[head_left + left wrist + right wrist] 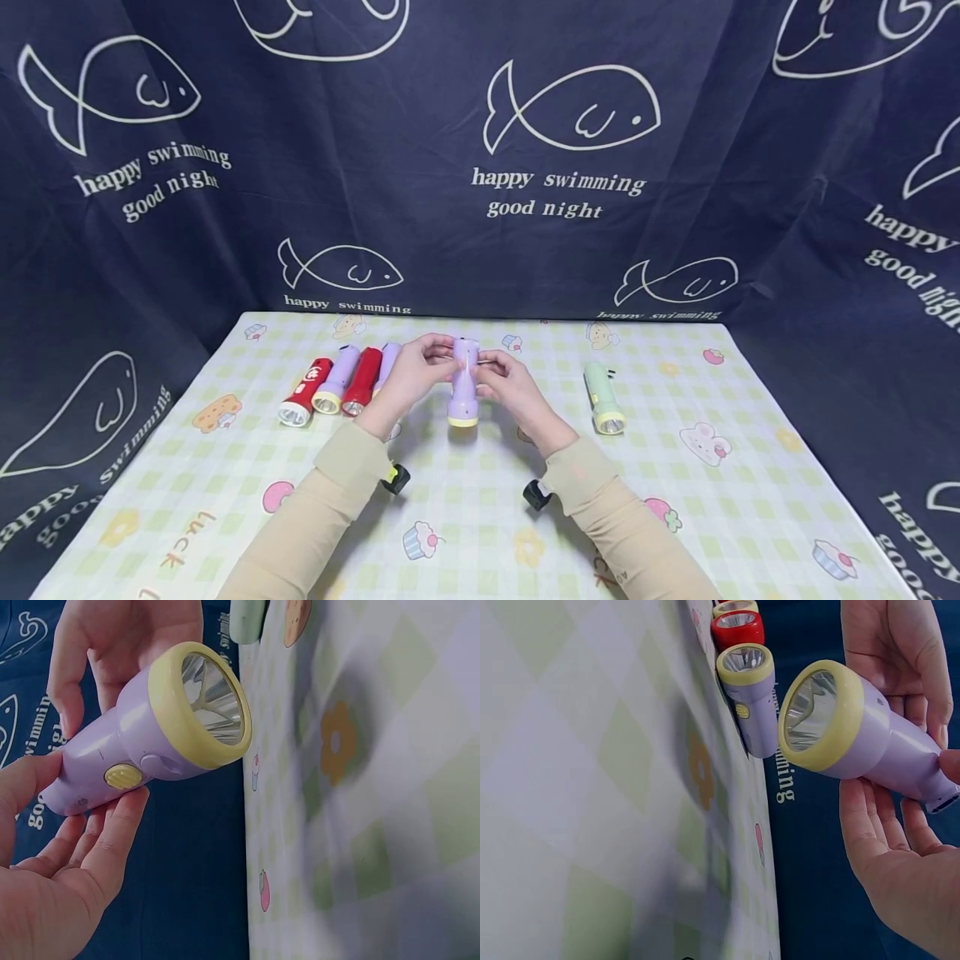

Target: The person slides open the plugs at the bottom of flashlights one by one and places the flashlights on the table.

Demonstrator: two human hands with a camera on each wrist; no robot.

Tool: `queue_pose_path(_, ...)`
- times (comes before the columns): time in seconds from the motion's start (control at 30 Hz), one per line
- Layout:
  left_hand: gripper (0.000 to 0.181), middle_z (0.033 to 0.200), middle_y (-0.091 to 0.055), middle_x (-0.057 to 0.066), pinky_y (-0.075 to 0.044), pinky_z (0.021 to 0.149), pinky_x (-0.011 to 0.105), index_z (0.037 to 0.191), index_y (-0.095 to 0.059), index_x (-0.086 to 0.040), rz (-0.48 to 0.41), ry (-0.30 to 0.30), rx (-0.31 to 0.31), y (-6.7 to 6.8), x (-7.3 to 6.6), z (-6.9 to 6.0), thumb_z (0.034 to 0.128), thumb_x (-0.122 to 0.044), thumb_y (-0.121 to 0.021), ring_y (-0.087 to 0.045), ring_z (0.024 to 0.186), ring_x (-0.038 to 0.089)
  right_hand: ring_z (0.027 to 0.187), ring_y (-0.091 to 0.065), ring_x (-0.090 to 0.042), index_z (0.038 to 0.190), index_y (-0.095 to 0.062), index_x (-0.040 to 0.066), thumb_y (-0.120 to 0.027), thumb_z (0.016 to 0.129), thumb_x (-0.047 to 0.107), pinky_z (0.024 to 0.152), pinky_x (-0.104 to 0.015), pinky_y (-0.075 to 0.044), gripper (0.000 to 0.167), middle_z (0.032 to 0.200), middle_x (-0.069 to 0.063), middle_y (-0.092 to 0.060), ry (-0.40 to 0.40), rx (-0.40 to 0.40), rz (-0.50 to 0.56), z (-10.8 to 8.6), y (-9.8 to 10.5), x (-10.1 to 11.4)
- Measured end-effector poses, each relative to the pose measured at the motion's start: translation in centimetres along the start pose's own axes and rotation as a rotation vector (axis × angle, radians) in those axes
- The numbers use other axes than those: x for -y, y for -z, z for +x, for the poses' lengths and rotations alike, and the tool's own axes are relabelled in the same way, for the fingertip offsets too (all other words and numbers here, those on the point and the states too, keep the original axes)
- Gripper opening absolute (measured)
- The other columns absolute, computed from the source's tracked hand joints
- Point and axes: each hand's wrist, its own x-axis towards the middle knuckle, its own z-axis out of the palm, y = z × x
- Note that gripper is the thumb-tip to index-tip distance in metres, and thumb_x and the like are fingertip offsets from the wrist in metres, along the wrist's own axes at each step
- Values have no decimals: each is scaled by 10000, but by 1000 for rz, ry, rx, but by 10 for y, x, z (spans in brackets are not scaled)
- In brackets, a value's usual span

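A purple flashlight [464, 379] with a yellow lens ring is held above the table, its lens end toward me and low. My left hand [422, 367] pinches its body from the left between thumb and fingers. From the other side my right hand [512, 385] grips it too, thumb and fingertips on the body. In the left wrist view the yellow switch [123, 776] faces that camera. The right wrist view shows the flashlight's narrow tail end [941, 802] beside the right thumb.
Left of the hands lie a red flashlight with a white rim [306, 390], a purple one [337, 380], a plain red one [362, 379] and another purple one [751, 701], partly hidden in the head view. A green flashlight [602, 396] lies right on the checked tablecloth [480, 533].
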Motion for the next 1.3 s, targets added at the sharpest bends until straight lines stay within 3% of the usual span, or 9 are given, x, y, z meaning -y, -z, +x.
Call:
queue_pose_path(0.3,419,1098,-640,210,-551,811,276,1207,-569,36,27,-30,36,-1,0,-4,811,-16,-694,-639,945,251,917,-609,-147,1220,-522,10,-607,902,136,862,-351,-546,352,1058,-106,-587,4,1,-8,0,1,4)
queue_pose_path(0.53,392,1066,-636,258,-550,809,293,1183,-553,104,80,-68,64,-2,-32,-26,819,16,-670,-632,931,309,952,-603,-147,1220,-517,-8,-606,910,135,846,-327,-551,352,1102,-123,-592,25,5,-19,1,2,7)
queue_pose_path(0.63,387,1070,-635,262,-546,821,294,1179,-553,103,90,-68,72,-3,-36,-29,821,15,-671,-627,942,324,984,-602,-156,1240,-514,4,-615,910,160,856,-321,-545,378,1150,-130,-588,22,8,-25,0,3,7)
queue_pose_path(0.7,380,1065,-636,264,-546,820,298,1171,-554,108,92,-75,76,-4,-34,-28,822,14,-669,-628,936,324,1001,-600,-161,1251,-513,11,-618,911,176,860,-316,-542,393,1175,-138,-583,22,12,-34,-1,4,8)
queue_pose_path(0.97,436,1094,-646,224,-549,827,305,1203,-563,46,67,-52,72,-4,0,-10,803,-34,-716,-636,950,290,986,-607,-143,1258,-516,9,-632,908,195,872,-315,-535,413,1190,-138,-577,26,20,-35,-3,4,8)
queue_pose_path(1.3,428,1107,-645,186,-560,807,290,1198,-569,26,42,-6,81,-3,-1,-11,806,-61,-718,-644,952,233,974,-605,-136,1241,-536,15,-646,895,178,851,-291,-538,398,1160,-120,-592,45,18,-52,-3,4,8)
